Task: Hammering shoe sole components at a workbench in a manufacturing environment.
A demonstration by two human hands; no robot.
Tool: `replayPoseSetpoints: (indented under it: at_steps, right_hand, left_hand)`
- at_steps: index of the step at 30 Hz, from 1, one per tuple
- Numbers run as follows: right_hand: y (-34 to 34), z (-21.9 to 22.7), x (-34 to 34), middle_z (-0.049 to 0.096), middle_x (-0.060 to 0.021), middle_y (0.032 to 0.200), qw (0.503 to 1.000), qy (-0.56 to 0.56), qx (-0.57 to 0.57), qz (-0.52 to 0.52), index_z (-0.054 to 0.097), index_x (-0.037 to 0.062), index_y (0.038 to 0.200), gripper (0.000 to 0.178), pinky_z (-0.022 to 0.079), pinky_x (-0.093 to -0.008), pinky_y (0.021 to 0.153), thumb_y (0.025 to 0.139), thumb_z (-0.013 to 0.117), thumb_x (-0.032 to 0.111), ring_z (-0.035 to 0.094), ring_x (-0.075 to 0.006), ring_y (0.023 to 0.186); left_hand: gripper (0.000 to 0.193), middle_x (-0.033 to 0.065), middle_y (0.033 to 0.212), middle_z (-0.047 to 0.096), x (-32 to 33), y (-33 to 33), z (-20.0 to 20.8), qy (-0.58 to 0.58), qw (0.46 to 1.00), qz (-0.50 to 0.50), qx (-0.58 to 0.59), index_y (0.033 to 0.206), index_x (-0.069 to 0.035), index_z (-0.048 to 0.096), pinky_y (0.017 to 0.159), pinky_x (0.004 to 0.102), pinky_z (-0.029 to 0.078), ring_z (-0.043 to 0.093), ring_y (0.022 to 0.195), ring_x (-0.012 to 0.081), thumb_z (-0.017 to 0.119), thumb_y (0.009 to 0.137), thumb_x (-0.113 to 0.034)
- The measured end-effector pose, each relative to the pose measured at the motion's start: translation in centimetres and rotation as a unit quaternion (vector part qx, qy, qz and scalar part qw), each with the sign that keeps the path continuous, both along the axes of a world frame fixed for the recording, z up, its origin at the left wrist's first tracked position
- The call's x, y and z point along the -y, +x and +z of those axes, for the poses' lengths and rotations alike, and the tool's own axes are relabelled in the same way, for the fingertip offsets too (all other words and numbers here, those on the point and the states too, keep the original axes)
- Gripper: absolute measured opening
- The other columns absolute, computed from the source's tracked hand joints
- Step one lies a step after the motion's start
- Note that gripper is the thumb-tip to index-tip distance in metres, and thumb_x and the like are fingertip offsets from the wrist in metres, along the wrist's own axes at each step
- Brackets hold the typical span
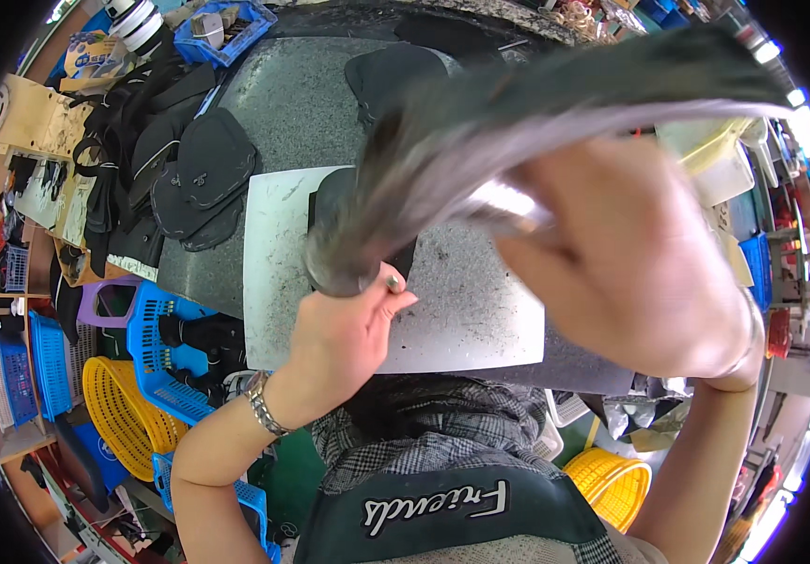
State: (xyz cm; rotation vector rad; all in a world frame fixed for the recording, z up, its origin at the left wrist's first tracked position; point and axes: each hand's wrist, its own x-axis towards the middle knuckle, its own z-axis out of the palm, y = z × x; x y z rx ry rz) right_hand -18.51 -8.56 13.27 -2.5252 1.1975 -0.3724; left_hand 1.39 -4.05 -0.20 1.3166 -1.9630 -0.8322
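Observation:
My right hand (621, 254) is raised close to the camera, fingers wrapped round a hammer, both smeared by motion. The large dark head of the hammer (442, 160) spans the upper middle, its rounded face just over my left hand. Low over a white board (480, 320), my left hand (344, 329) is closed in a pinch. A small greenish-grey tip shows at its fingers, but the hammer hides most of what they hold. Beneath the hammer lies a black piece of material (331, 188) on the board, largely covered.
Black padded pieces (203, 169) are stacked left on the grey table (292, 103); another black piece (386, 75) lies at the back. A blue crate (226, 33) stands far left. Yellow baskets (127, 414) (612, 479) and a blue basket (156, 348) sit below table height.

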Motion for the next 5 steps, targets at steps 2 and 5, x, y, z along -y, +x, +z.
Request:
replayPoseSetpoints:
  at_steps: [2,5]
  right_hand:
    - [-1.1,-0.8,-1.4,0.063,-0.0076,0.095,0.979,-0.114,-0.151,0.074,0.059,0.0035,0.108,0.034,0.049,-0.0346,0.076,0.074,0.064,0.006,0.061,-0.0235,0.087]
    - [-1.0,-0.3,-0.5,0.062,-0.0111,0.107,0.989,-0.024,-0.132,0.055,0.06,0.0138,0.114,0.039,0.048,-0.0324,0.081,0.076,0.065,0.011,0.06,-0.0283,0.097]
  left_hand:
    - [0.016,0.0126,0.089,0.065,0.1,0.1,-1.1,-0.141,0.985,-0.044,0.091,0.097,-0.006,0.06,0.059,0.0325,0.052,0.066,0.07,0.0233,0.066,0.083,-0.005]
    - [0.015,0.0091,0.101,0.065,2.0,1.0,-4.1,0.093,0.961,0.046,-0.257,0.098,-0.01,0.061,0.065,0.0324,0.052,0.066,0.071,0.0203,0.066,0.084,-0.007]
